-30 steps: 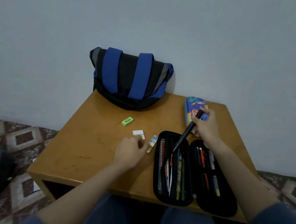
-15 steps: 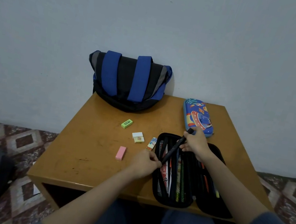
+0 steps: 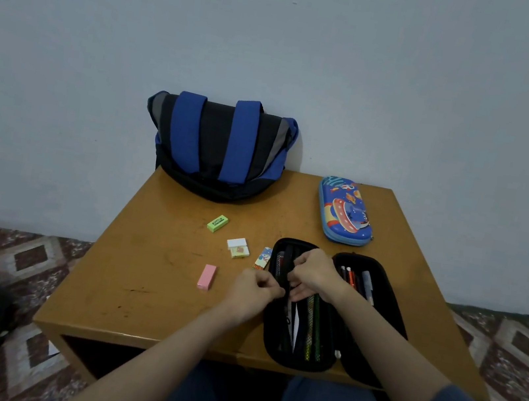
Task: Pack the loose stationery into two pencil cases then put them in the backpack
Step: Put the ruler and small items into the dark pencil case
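Wooden table [image 3: 158, 270] stood against a pale wall, with the backpack [image 3: 219, 151] at its far edge. The black pencil case [image 3: 375, 322] lay open, pens in both halves. The left hand [image 3: 254, 290] and right hand [image 3: 312, 273], fingers curled, appeared to pinch a dark pen [image 3: 287, 259] over the case's left half. The green eraser [image 3: 217, 223], white eraser [image 3: 237, 247], printed eraser [image 3: 262, 258] and pink eraser [image 3: 206, 277] lay loose on the table. The blue case [image 3: 346, 213] lay shut. Judged: packing was part done, and neither case was in the backpack.

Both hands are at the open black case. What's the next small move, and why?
Probably push the black pen fully down into the black case and release: left hand and right hand both pinch it, and erasers lie loose.
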Demonstrator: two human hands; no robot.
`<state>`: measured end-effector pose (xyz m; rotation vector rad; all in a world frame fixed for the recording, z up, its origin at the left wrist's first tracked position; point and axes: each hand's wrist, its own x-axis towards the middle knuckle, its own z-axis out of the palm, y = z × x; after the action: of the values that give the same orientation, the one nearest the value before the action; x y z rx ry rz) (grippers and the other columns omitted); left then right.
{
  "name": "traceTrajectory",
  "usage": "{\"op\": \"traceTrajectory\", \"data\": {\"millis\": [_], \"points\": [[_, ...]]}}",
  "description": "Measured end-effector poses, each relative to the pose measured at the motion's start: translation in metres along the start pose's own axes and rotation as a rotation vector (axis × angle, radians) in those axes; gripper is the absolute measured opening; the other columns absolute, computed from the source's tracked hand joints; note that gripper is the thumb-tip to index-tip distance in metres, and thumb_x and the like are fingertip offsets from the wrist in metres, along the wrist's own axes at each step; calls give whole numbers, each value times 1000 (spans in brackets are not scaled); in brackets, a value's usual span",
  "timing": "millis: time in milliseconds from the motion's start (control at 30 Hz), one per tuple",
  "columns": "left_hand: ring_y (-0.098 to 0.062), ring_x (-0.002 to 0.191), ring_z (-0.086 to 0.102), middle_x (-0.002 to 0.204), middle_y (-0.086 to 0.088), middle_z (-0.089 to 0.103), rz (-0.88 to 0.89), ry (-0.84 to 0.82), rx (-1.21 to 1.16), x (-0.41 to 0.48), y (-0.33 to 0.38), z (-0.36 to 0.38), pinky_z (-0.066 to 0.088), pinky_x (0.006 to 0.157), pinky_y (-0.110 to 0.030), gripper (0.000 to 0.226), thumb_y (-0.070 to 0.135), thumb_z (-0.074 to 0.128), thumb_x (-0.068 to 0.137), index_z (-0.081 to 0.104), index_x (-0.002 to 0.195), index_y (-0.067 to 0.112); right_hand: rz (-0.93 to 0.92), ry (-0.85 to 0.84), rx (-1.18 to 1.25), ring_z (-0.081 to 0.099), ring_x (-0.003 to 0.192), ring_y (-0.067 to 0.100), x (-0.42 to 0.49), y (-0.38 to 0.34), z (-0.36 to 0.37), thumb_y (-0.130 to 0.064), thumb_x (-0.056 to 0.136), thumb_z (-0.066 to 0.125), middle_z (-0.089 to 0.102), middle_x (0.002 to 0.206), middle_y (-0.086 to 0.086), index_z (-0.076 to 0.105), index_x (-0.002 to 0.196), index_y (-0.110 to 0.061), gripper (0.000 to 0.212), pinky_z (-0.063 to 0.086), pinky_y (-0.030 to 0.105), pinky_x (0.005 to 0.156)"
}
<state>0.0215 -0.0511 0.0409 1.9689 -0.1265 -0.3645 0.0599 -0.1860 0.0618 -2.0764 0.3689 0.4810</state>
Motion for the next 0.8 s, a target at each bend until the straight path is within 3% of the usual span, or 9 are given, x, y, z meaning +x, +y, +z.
{"op": "traceTrajectory", "data": {"millis": [67,167,267,333,400,567,633,733,800], "points": [[-13,84,54,83,-4,60,6,-2,0,0,0,-1,43,75,-22,15,12,59,90,61,74,13,18,-7,-16,66,65,35,-2,-4,2,0,94,46,64,94,30,51,119,14,29,57,35,54],[-12,81,54,80,-2,59,14,-10,-4,0,-2,-2,45,75,-22,18,11,59,90,60,72,14,59,-36,46,68,85,41,-6,-8,1,-16,98,46,63,106,33,44,123,16,41,57,33,53],[-6,75,54,77,1,59,-2,-39,-2,0,-4,-3,42,67,-14,20,14,56,92,61,73,16,55,-58,103,69,78,30,-9,-6,-1,-11,88,63,64,102,31,52,117,13,39,57,30,55],[-7,79,54,82,-1,61,-26,-31,-21,1,-6,-7,42,67,-14,22,17,52,94,63,75,17,32,-28,71,66,67,24,-11,-2,0,3,82,66,64,87,20,59,98,5,18,56,26,54],[-9,77,55,83,-2,61,-57,15,-50,3,-8,-12,43,68,-17,23,19,50,95,64,77,16,-9,54,13,62,60,22,-11,1,4,10,78,66,56,81,10,53,84,-7,22,55,25,52],[-7,66,49,70,3,57,-70,158,-58,5,-14,-29,40,62,-19,20,18,51,95,67,88,9,-121,175,-163,58,49,19,-11,5,11,6,78,67,56,80,10,50,106,-13,38,47,23,38],[-9,66,48,70,1,57,-73,212,-62,6,-17,-36,39,63,-22,20,18,52,94,68,92,7,-160,197,-252,64,65,21,-11,6,12,1,77,71,64,88,11,58,116,-15,44,54,28,50],[-12,69,48,77,-3,59,-75,279,-61,9,-25,-49,41,66,-26,17,17,51,95,67,93,10,-201,209,-404,60,108,23,-13,7,13,-6,80,71,61,124,10,62,123,-14,45,54,33,85],[-14,73,50,87,-5,61,-90,350,-44,13,-32,-58,45,70,-32,15,20,52,95,65,94,15,-223,198,-482,58,113,21,-15,7,10,-10,83,68,58,130,6,61,124,-14,41,51,30,86]]}}
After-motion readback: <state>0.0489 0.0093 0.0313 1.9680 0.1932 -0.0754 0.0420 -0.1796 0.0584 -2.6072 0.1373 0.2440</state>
